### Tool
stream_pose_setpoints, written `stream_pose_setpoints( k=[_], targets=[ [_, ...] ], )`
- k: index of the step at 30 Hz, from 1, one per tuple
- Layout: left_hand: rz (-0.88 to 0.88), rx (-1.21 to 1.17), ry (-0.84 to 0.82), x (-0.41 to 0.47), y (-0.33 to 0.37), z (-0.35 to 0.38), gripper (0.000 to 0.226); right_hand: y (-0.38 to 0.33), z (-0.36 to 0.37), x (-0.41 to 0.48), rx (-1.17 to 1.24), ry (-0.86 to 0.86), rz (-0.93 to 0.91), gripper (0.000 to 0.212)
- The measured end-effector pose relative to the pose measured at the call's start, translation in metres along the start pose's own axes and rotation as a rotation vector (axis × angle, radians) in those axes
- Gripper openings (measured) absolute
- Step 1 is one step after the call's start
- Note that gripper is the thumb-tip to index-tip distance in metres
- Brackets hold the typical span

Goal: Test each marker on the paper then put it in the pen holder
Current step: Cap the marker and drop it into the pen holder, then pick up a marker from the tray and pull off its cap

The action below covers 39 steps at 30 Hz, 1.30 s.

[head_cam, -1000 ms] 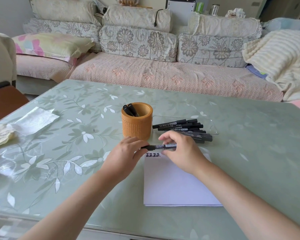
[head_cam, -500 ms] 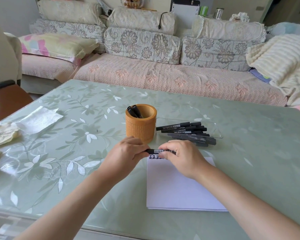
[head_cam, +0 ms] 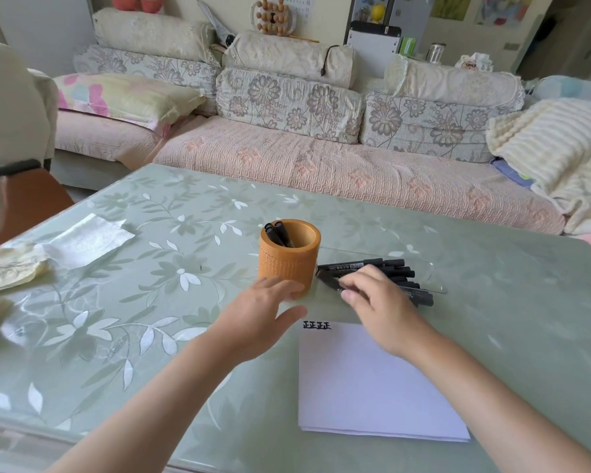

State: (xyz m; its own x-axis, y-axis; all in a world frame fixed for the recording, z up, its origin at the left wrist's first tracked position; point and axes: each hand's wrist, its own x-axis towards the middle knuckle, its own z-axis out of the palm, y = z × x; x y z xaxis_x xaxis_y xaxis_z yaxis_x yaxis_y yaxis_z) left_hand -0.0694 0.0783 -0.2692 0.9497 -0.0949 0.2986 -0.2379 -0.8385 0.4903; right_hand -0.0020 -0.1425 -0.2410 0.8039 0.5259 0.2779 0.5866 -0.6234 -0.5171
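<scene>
Measured from the grip of the right hand (head_cam: 379,302): a glass-topped table (head_cam: 512,322) with a green leaf pattern lies beneath it. Just to its right sits a clear tray (head_cam: 439,290). Well to its left lies a white tissue (head_cam: 89,238), and further left a crumpled cream cloth (head_cam: 11,266). Beyond the grip, past the table's far edge, stands a sofa (head_cam: 321,172) under a pink cover with floral cushions (head_cam: 287,100). A ribbed cream blanket (head_cam: 553,148) is heaped at the far right and a pink-and-yellow pillow (head_cam: 123,97) lies at the far left.
</scene>
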Motion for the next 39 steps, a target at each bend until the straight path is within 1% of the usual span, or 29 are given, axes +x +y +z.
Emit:
stream_pose_setpoints(
  k=[5, 8, 10, 12, 16, 18, 19, 21, 23, 25, 28, 29, 31, 33, 36, 39],
  targets=[
    [-0.021, 0.145, -0.140, -0.001, 0.000, 0.017, 0.075, -0.028, -0.025, 0.035, 0.138, 0.196, -0.009, 0.008],
    [-0.018, 0.192, -0.159, -0.001, 0.001, 0.023, 0.082, -0.046, -0.032, 0.073, 0.203, 0.310, -0.017, 0.007],
    [-0.012, 0.215, -0.170, 0.001, 0.002, 0.024, 0.080, -0.055, -0.033, 0.096, 0.255, 0.333, -0.008, 0.005],
    [-0.002, 0.233, -0.181, 0.001, 0.003, 0.024, 0.075, -0.060, -0.027, 0.112, 0.230, 0.292, 0.012, 0.005],
    [0.016, 0.246, -0.174, 0.001, 0.002, 0.024, 0.067, -0.059, -0.010, 0.121, -0.044, 0.094, 0.087, 0.006],
    [0.025, 0.246, -0.177, 0.001, 0.002, 0.024, 0.065, -0.055, -0.005, 0.121, -0.183, 0.024, 0.136, 0.012],
    [0.027, 0.242, -0.179, 0.001, 0.002, 0.024, 0.065, -0.053, -0.004, 0.122, -0.216, 0.008, 0.150, 0.015],
    [0.031, 0.246, -0.181, 0.001, 0.002, 0.023, 0.063, -0.050, -0.005, 0.122, -0.185, -0.021, 0.165, 0.020],
    [0.032, 0.256, -0.183, 0.000, 0.002, 0.022, 0.062, -0.044, -0.010, 0.120, -0.070, -0.058, 0.159, 0.023],
    [0.032, 0.258, -0.181, -0.001, 0.002, 0.021, 0.061, -0.033, -0.015, 0.114, -0.045, -0.054, 0.134, 0.027],
    [0.028, 0.262, -0.181, -0.001, 0.002, 0.023, 0.060, -0.010, -0.023, 0.101, -0.128, -0.012, 0.157, 0.025],
    [0.029, 0.266, -0.179, -0.001, 0.002, 0.023, 0.060, -0.003, -0.025, 0.097, -0.186, -0.037, 0.183, 0.027],
    [0.030, 0.269, -0.171, 0.000, 0.003, 0.024, 0.058, 0.011, -0.027, 0.089, -0.373, -0.144, 0.218, 0.033],
    [0.023, 0.269, -0.172, 0.000, 0.002, 0.025, 0.061, 0.022, -0.025, 0.084, -0.525, -0.218, 0.189, 0.039],
    [0.021, 0.275, -0.182, 0.000, 0.001, 0.026, 0.072, 0.030, -0.020, 0.083, -0.592, -0.213, 0.102, 0.039],
    [0.031, 0.272, -0.171, 0.001, 0.001, 0.027, 0.062, 0.033, -0.018, 0.086, -0.615, -0.228, 0.060, 0.036]
  ],
)
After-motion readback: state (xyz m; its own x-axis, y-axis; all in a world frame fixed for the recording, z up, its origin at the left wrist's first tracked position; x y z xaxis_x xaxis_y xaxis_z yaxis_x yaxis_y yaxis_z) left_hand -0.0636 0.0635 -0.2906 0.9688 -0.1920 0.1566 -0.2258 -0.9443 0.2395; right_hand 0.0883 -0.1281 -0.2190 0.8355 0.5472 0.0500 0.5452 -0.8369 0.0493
